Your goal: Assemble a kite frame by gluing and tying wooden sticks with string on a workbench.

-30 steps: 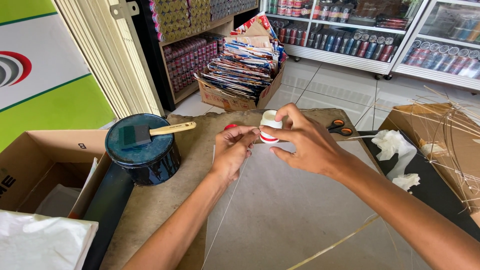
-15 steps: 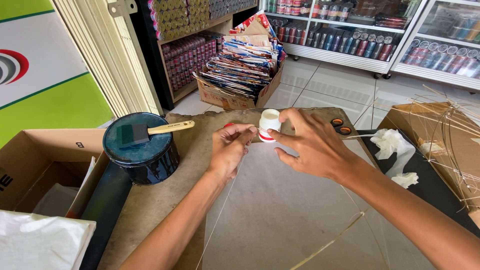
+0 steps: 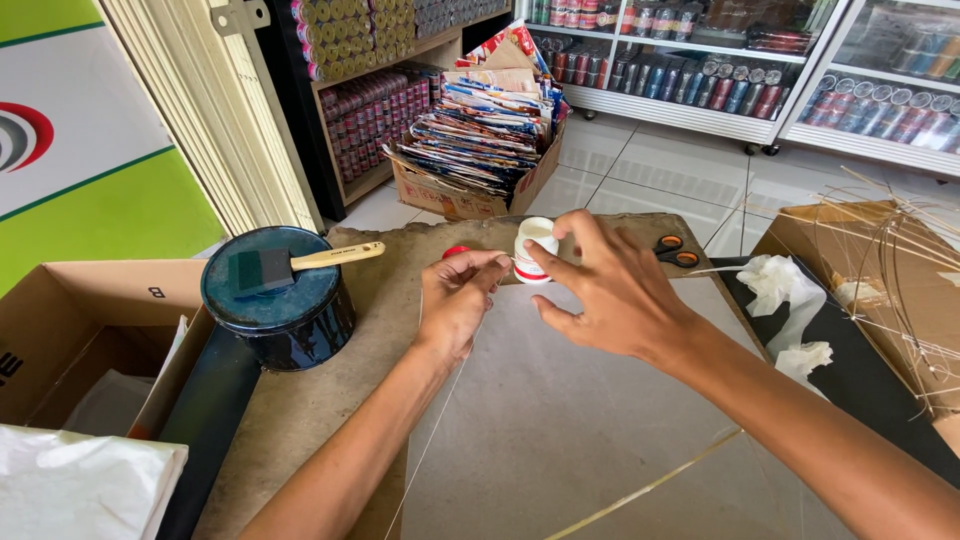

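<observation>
My right hand [image 3: 610, 290] holds a small white spool with a red band [image 3: 530, 250] between thumb and fingers, above the far part of a worn brown table [image 3: 330, 400]. My left hand [image 3: 458, 300] is closed just left of the spool, pinching a thin white thread that runs down across a grey sheet [image 3: 560, 420]. A small red object [image 3: 455, 252] peeks out behind the left hand's knuckles. A thin bamboo stick [image 3: 650, 485] lies diagonally over the grey sheet near me.
A dark blue round tin [image 3: 275, 305] with a brush [image 3: 300, 262] on its lid stands at left. Orange-handled scissors [image 3: 675, 250] lie behind my right hand. White crumpled paper [image 3: 790, 300], a box of bamboo strips [image 3: 880, 290], open cardboard boxes [image 3: 70, 340] and a box of magazines [image 3: 480, 140] surround the table.
Both hands have stayed close at the spool. The right hand's fingers have shifted around it slightly, and the left hand has pulled a little away to the left.
</observation>
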